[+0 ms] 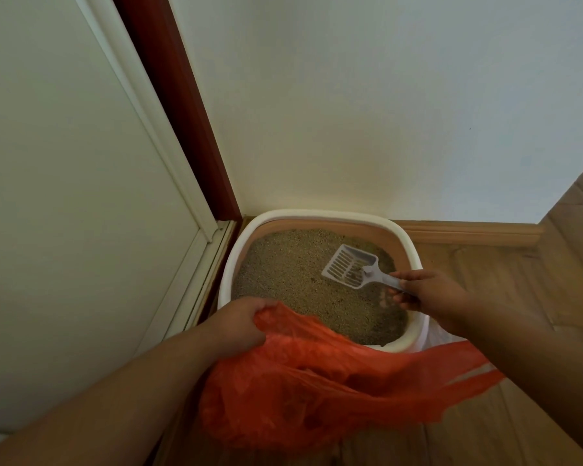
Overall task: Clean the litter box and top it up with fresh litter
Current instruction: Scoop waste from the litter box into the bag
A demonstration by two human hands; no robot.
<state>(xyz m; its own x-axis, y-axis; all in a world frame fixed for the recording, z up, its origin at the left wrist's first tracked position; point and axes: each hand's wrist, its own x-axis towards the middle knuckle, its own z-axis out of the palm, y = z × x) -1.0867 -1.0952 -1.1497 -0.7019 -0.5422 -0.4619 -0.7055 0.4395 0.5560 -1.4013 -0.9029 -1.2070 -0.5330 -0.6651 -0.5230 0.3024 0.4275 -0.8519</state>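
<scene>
One camera on the person's head looks forward and steeply down, from close above, into a room corner with the litter box (320,215).

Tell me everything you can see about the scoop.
The scoop is pale grey, plastic by the look of it, with a slotted, flat-bottomed blade, low side walls and a straight handle. It is held above the litter at the right side of the litter box, blade toward the left. A little litter lies at the back of the blade, near the handle. The right hand grips the handle's end. Nothing else touches it.
</scene>
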